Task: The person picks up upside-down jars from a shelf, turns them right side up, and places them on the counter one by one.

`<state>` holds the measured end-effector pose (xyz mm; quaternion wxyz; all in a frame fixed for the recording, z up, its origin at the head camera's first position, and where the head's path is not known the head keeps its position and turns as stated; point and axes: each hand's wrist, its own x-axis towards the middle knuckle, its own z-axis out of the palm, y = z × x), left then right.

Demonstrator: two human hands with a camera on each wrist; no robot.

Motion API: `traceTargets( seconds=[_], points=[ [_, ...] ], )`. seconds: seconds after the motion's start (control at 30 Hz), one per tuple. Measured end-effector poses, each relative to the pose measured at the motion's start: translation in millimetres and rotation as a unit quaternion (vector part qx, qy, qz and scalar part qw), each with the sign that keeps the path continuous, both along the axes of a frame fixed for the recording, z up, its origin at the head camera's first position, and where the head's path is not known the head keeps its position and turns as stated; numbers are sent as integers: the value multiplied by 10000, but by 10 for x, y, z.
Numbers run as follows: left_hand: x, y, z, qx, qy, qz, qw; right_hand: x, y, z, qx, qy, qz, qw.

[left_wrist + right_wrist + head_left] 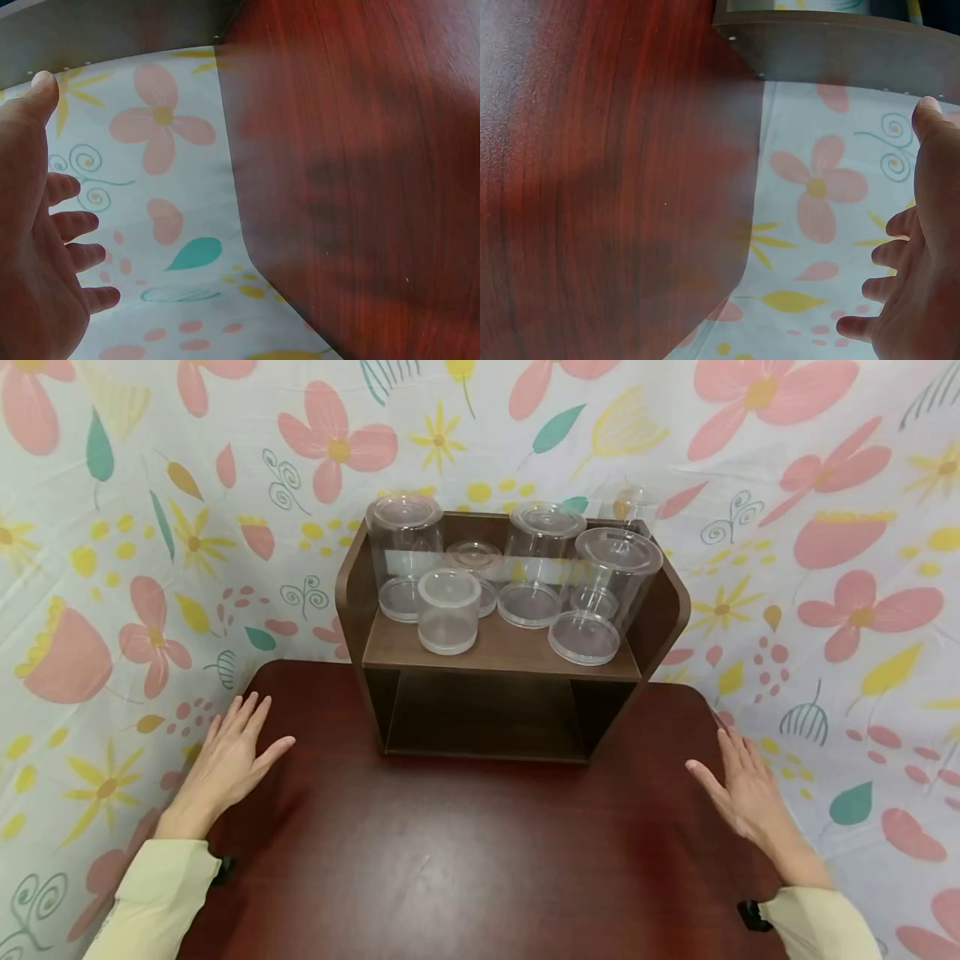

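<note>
My left hand (228, 764) is held out at the table's left edge, fingers straight and thumb apart, with nothing in it. On the opposite side my right hand (753, 793) is spread the same way and is also bare of any object. Between them, at the back, stands a brown two-level shelf (502, 653). Its upper board carries several see-through cylindrical containers, among them a tall one (405, 560) at left, a short frosted one (448, 617) in front and a wide one (609, 597) at right. Neither hand touches the shelf or containers.
A dark red wooden table (450, 843) extends in front of the shelf. Floral cloth (247, 452) hangs behind and along both sides. In the left wrist view, the shelf's side panel (135, 37) appears at the top; the right wrist view shows the other side panel (817, 56).
</note>
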<state>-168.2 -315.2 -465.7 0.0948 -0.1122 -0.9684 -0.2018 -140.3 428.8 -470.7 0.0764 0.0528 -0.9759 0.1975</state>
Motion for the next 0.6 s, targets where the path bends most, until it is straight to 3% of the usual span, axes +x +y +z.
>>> traceTargets(
  seconds=[0.13,0.23,0.4,0.6],
  points=[
    [-33,77,32,140,132,-46,9998,4,-19,51,-71,42,61,9999],
    [-65,147,60,331,254,-81,9991,-15,-56,88,-140,315,139,9993],
    [-127,313,143,897,326,-71,9954,-76,-158,169,-353,769,282,9960],
    [-176,532,275,1572,293,56,9871,-114,-331,326,-764,811,272,9934]
  ],
)
